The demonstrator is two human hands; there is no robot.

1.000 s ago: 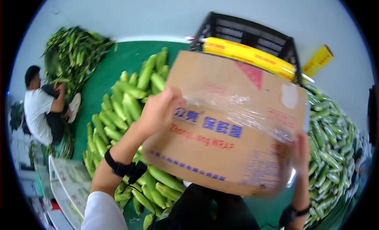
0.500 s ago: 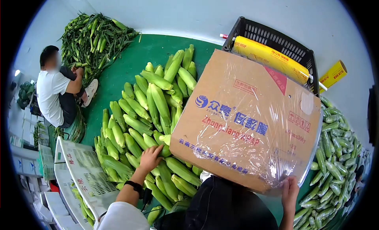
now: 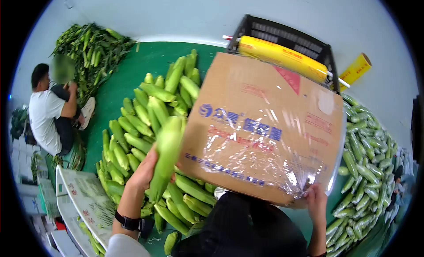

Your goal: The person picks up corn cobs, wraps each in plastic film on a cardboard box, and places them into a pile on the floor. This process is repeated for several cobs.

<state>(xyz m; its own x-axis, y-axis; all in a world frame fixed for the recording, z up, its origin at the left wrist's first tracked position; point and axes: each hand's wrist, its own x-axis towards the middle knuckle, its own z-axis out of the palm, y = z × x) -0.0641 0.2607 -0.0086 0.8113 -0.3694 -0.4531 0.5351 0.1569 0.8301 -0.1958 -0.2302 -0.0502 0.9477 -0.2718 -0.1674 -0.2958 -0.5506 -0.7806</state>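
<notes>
My left hand (image 3: 145,169) is wrapped round a green ear of corn (image 3: 168,153), lifted above the corn pile (image 3: 128,140) and slightly blurred. It is near the left edge of a cardboard box (image 3: 238,89). A clear sheet of plastic wrap (image 3: 282,168) lies across the box top, wrinkled and gathered toward the near right corner. There my right hand (image 3: 316,200) pinches the gathered wrap. The yellow wrap roll (image 3: 282,58) lies along the far side of the box.
A black crate (image 3: 287,32) stands behind the roll, with a yellow tube (image 3: 355,71) beside it. Wrapped ears (image 3: 360,168) are heaped at right. White crates (image 3: 88,204) stand at lower left. A seated person (image 3: 48,111) works by a leafy corn heap (image 3: 90,54).
My left hand has taken an ear from the pile and raised it toward the box. My right hand stays at the wrap's corner. The view has shifted slightly.
</notes>
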